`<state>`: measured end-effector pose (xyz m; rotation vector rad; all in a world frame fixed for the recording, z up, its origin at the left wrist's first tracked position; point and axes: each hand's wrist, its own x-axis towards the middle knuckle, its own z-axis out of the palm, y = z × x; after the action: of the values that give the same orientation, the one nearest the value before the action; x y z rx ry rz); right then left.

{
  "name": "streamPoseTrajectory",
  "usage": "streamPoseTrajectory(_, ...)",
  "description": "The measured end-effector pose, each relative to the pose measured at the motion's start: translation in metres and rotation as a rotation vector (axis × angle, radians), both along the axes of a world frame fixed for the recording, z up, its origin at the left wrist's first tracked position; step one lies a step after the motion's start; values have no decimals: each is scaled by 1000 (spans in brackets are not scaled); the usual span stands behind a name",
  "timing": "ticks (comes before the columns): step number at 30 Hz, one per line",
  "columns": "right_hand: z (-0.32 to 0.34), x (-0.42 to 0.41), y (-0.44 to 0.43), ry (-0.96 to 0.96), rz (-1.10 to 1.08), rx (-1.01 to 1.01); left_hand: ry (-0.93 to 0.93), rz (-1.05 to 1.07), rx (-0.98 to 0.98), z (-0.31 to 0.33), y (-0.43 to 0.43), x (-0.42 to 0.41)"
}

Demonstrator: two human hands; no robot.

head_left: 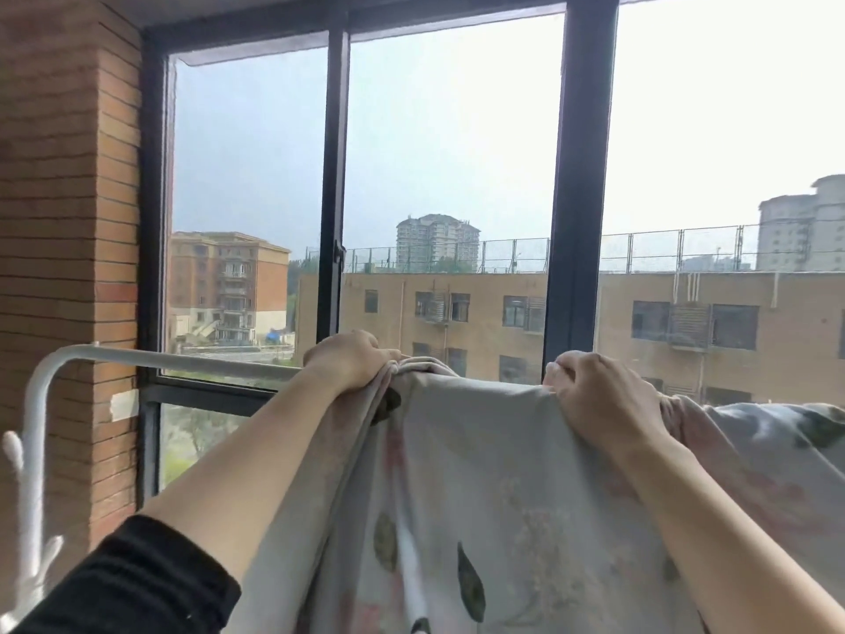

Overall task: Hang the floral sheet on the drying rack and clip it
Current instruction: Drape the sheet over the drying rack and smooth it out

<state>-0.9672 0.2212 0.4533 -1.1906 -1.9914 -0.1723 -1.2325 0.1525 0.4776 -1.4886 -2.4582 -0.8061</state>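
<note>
A wide window (pixel 578 176) with dark frames fills the view, with blocks of flats beyond it and a brick wall (pixel 64 199) to its left. In front, a pale floral sheet (pixel 480 473) hangs toward the viewer from the top bar of a white rack (pixel 183 358). The cloth hides the bar there, so it is hard to tell how far over it lies. The left hand (pixel 352 359) grips a bunched fold of the top edge, fingers curled tight. The right hand (pixel 599 395) pinches the edge further along. No clip is in view. Most of the cloth seems to hang on the near side, so letting go before clipping could let its weight drag it off.
</note>
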Motion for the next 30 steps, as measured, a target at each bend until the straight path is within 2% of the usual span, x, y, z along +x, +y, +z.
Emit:
streamPoseTrajectory(5,1,-43,-36,37,275,94,30,22,-6,-1,-11,-7)
streamPoseTrajectory(8,0,-77,-55,16,383,80,7,9,13,-1,-14,-7)
streamPoseTrajectory(12,-21,-100,-57,-148,229,213,101,31,87,-8,-17,-3)
streamPoseTrajectory(15,-23,-99,-53,-137,205,237,112,-55,391,-23,-24,1)
streamPoseTrajectory(18,-22,-98,-48,-172,176,231,-14,-261,758,-58,-42,3)
streamPoseTrajectory(20,-24,-98,-48,-158,172,227,-61,-236,858,-86,-59,1)
streamPoseTrajectory(23,-25,-103,-52,-148,175,232,-36,-209,711,-119,-79,1)
streamPoseTrajectory(26,-22,-107,-56,-165,175,229,-226,-241,579,-131,-88,9)
streamPoseTrajectory(30,-23,-104,-58,-144,195,238,-404,-140,523,-134,-91,2)
